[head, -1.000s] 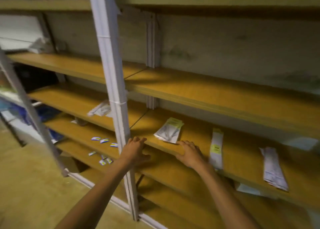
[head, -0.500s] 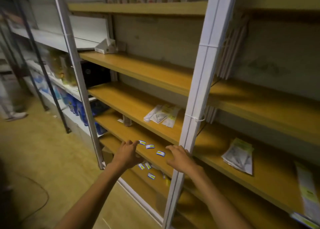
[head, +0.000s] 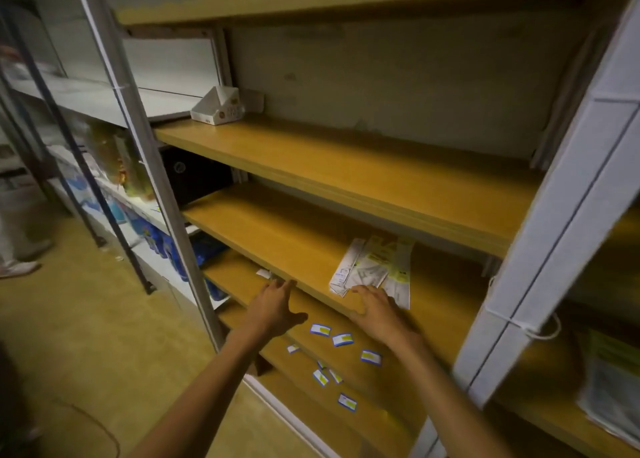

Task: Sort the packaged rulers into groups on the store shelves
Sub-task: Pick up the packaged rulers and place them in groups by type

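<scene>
Two bare forearms reach from the bottom edge up toward the wooden shelves. Under them, on the lower boards, small blue and yellow labels lie scattered. The left hand is at the front edge of the middle shelf, with its fingers stretched forward and the thumb spread to the side; it holds nothing. The right hand is over the same edge, its fingers spread and relaxed, the tips at the near end of the rulers; because of blur I cannot tell if they really touch the packs, and it grips nothing. The rulers are a small fanned pile of flat white and yellow-green packs, lying on the middle shelf near its front, to the right of the centre. To the right stands a white post with a thin cord tied around it, and behind it more packs lie on the next bay. One board higher, at the far left corner, stands a white carton. At the far left is a second rack with blue packages, above a yellowish floor.
</scene>
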Tool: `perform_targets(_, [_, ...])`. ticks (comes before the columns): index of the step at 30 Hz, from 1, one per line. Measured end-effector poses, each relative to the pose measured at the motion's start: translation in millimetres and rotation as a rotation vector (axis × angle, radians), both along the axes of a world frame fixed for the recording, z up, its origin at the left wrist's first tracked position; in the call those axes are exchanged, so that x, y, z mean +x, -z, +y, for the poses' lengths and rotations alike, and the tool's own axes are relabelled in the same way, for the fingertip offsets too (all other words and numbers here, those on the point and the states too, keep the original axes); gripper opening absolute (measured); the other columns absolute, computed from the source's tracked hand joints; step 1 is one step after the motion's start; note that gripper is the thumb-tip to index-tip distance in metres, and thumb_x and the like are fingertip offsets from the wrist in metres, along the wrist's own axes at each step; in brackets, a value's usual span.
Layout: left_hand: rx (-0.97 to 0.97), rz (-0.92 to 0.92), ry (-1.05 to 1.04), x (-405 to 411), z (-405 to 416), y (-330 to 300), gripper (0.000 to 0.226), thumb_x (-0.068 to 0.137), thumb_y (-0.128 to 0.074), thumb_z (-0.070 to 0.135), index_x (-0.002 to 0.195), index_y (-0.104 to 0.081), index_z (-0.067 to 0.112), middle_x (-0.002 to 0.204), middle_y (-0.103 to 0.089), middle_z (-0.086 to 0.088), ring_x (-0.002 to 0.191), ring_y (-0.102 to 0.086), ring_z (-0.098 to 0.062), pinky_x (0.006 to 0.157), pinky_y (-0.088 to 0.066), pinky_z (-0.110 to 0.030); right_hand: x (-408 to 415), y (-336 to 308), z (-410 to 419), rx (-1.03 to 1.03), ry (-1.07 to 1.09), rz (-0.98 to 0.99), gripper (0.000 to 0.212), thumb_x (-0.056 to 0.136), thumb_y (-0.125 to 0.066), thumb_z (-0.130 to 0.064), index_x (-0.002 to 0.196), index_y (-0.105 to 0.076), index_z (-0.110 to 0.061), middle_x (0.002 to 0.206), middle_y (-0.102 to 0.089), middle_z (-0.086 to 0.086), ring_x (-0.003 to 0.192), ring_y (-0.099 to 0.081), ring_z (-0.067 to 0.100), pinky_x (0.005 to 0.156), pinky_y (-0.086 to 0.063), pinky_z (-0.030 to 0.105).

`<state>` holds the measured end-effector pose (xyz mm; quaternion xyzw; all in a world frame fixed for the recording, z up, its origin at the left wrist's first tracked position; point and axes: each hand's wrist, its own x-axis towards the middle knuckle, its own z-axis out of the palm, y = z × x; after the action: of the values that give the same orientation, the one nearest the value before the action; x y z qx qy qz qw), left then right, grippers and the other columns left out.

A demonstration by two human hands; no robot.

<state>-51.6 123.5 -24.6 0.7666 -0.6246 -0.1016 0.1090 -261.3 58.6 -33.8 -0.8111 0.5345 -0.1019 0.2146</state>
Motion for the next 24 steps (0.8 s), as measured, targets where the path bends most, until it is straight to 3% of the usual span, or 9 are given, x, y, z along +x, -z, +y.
perform_targets(8, [0.036,0.045,0.162,2.9,-88.2,3.7,0.079,0.08,-0.068,0.05,0.145,-0.034,0.021,0.137,-0.047,-0.01,0.126,-0.042,-0.03,0.099,-0.044,-0.043,8.3,3.0,-53.1,-0.01,0.168,-0.006,0.055,0.087,-0.059,-0.03,0.138,-0.041,-0.021,0.145,-0.04,0.001,0.135,-0.033,0.021,0.108,-0.028,0.03])
perform_targets(12, [0.088,0.047,0.258,-1.5,-122.7,10.1,0.079,0.079,-0.067,0.052,0.144,-0.034,0.021,0.138,-0.046,-0.01,0.128,-0.04,-0.032,0.1,-0.043,-0.045,6.4,8.5,-65.4,0.009,0.243,-0.056,0.047,0.085,-0.061,-0.025,0.13,-0.048,-0.022,0.14,-0.045,0.0,0.132,-0.036,0.022,0.109,-0.031,0.035])
perform_targets(19, [0.096,0.034,0.428,-5.3,-173.3,19.4,0.073,0.078,-0.07,0.051,0.135,-0.041,0.018,0.134,-0.047,-0.01,0.128,-0.039,-0.031,0.098,-0.043,-0.044,11.8,7.5,-71.0,-0.007,0.436,-0.085,0.048,0.087,-0.061,-0.022,0.133,-0.048,-0.017,0.139,-0.048,0.005,0.131,-0.039,0.023,0.106,-0.031,0.028])
perform_targets(24, [0.092,0.078,0.503,-4.2,-186.7,29.9,0.076,0.078,-0.057,0.069,0.131,-0.048,0.015,0.136,-0.045,-0.008,0.129,-0.036,-0.03,0.101,-0.037,-0.045,16.6,10.0,-59.3,-0.044,0.538,-0.057,0.05,0.089,-0.059,-0.025,0.136,-0.046,-0.016,0.14,-0.047,0.006,0.132,-0.038,0.025,0.109,-0.031,0.033])
